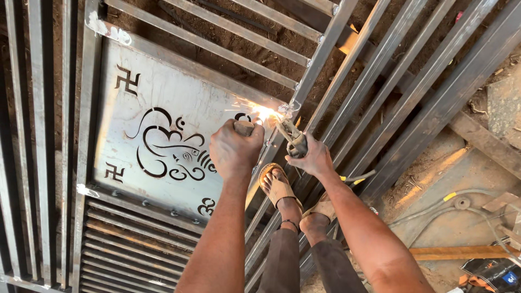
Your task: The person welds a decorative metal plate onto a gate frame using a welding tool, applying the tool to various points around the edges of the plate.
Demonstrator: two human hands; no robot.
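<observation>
Steel gate [179, 97]; right hand [308, 157] grips welding holder [293, 138], sparks.

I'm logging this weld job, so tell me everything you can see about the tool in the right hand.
The welding electrode holder is a stubby clamp-type tool, grey and grimy, looking like worn metal with a dark grip. The right hand wraps its handle, with the head tilted up and to the left. A thin rod runs from its jaws to a bright spark on the gate frame, beside the cut-out steel panel. The left hand is close by, gripping a separate handle.
</observation>
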